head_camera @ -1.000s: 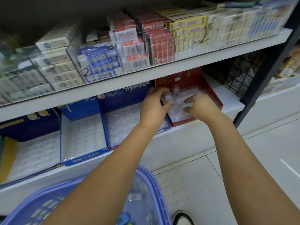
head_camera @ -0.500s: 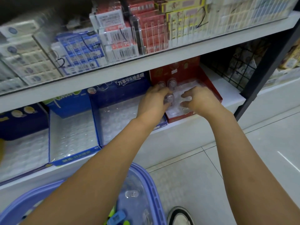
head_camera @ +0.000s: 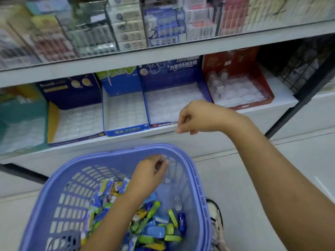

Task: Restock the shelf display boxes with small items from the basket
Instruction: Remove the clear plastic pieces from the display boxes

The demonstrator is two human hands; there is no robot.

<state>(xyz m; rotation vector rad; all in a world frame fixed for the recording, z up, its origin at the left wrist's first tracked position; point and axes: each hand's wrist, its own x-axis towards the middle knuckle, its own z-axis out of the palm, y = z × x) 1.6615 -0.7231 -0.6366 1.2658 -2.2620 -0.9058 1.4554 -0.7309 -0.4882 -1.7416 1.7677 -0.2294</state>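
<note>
One lilac basket (head_camera: pixel 116 153) below the shelves, slotted walls, part-filled with a heap of small items (head_camera: pixel 155 230). Too many to count: short wrapped sticks and flat blocks in blue, green and yellow. Against the right inner wall, one clear piece (head_camera: pixel 178 205), apart from the heap.

Five display boxes (head_camera: pixel 125 113) in a row on the lower shelf (head_camera: pixel 284 91), side by side: teal box (head_camera: pixel 21 113), navy box (head_camera: pixel 72 95) with a yellow side, bright blue box (head_camera: pixel 119 82), dark blue box (head_camera: pixel 174 77), red box (head_camera: pixel 241 64). Clear pocketed trays visible inside at least four. In the red box, a few clear capsules (head_camera: pixel 216 82) at the back left corner, too blurred to count.

Two grips. Left grip (head_camera: pixel 148 171): down inside the basket, over the far edge of the heap and near the far wall, fingers curled toward the thumb. Blurred, so cannot tell if clamped on a piece or bare. Right grip (head_camera: pixel 192 117): in the air before the front lip of the dark blue box, above the basket, fingers curled in, tips together, nothing visible between them. Apart from the red box.

On the upper shelf (head_camera: pixel 163 53), rows of packs behind a clear front, blurred. One shoe (head_camera: pixel 215 220) on the floor (head_camera: pixel 217 169), just beside the basket's right wall.
</note>
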